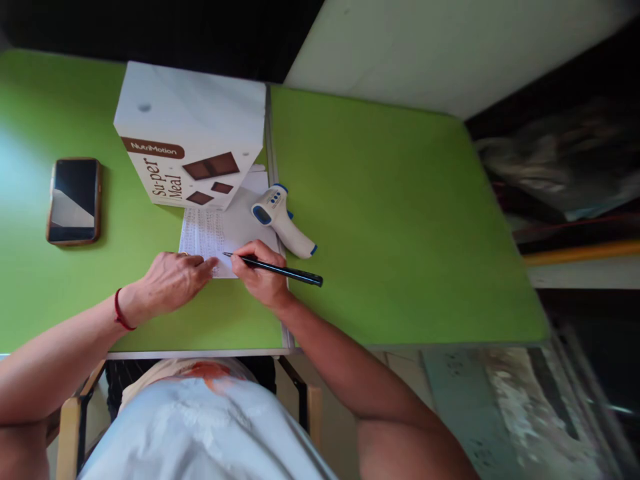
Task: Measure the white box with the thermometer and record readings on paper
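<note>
My right hand [263, 275] is closed around a black pen [287, 270], its tip just over the white paper [240, 220]. Rows of small handwriting cover the left part of that sheet, and the right part looks blank. Resting on the paper's lower left edge, my left hand [173, 279] holds nothing, its fingers laid down and partly hidden from above. A white and blue infrared thermometer [283, 220] lies at the sheet's right side, above my right hand. The white Su-per Meal box [193, 127] stands over the paper's top left and hides part of it.
A phone [75, 201] in a brown case lies on the green table [400, 220], left of the box. A seam divides the tabletop beside the thermometer. A pale wall [425, 47] rises behind, and cluttered shelves stand at the right.
</note>
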`<state>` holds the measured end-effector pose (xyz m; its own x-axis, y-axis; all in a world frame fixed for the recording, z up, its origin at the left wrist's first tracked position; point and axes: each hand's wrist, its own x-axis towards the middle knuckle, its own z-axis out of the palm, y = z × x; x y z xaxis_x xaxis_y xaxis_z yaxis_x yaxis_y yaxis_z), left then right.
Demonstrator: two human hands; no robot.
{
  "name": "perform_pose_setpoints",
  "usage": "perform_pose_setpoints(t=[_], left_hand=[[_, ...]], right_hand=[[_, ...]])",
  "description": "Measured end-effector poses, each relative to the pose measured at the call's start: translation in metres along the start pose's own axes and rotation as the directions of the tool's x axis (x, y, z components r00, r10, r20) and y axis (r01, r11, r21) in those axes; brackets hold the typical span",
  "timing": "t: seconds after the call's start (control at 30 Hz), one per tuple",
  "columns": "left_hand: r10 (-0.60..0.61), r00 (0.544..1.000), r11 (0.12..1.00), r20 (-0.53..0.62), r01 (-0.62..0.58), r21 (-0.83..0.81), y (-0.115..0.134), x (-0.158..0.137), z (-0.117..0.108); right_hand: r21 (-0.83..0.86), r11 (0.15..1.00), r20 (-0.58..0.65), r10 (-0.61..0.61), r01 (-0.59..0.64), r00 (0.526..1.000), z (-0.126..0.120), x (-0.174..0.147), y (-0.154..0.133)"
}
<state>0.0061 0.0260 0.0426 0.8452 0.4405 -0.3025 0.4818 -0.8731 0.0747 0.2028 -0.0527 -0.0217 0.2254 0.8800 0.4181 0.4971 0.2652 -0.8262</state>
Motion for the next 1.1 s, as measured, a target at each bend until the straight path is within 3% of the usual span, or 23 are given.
perform_pose_setpoints(t=[0.1,0.37,0.67,0.93,1.1], left_hand=[[-0.017,0.997,1.0,0.071,0.017,-0.003,0.004,0.001,-0.004],[-0.017,0.993,1.0,0.117,0.019,-0.021,0.008,0.001,-0.008],[0.044,0.999,0.999,0.0,-0.044,-0.03,0.005,0.0,0.003],[0.019,0.998,0.999,0.066,-0.016,-0.049,0.006,0.001,-0.003],[0.014,1.0,0.997,0.026,-0.012,-0.081,0.005,0.001,0.0]], right_hand=[[-0.012,0.999,0.024,-0.05,0.051,0.998,0.001,0.0,0.001],[-0.068,0.996,0.045,-0.057,0.06,0.997,0.001,-0.002,0.004],[-0.095,0.993,0.068,-0.061,0.067,0.996,0.0,-0.003,0.003],[-0.137,0.99,0.095,-0.013,0.026,0.995,-0.001,-0.002,0.004],[-0.112,0.993,0.096,-0.012,0.023,0.995,-0.001,-0.001,0.004]])
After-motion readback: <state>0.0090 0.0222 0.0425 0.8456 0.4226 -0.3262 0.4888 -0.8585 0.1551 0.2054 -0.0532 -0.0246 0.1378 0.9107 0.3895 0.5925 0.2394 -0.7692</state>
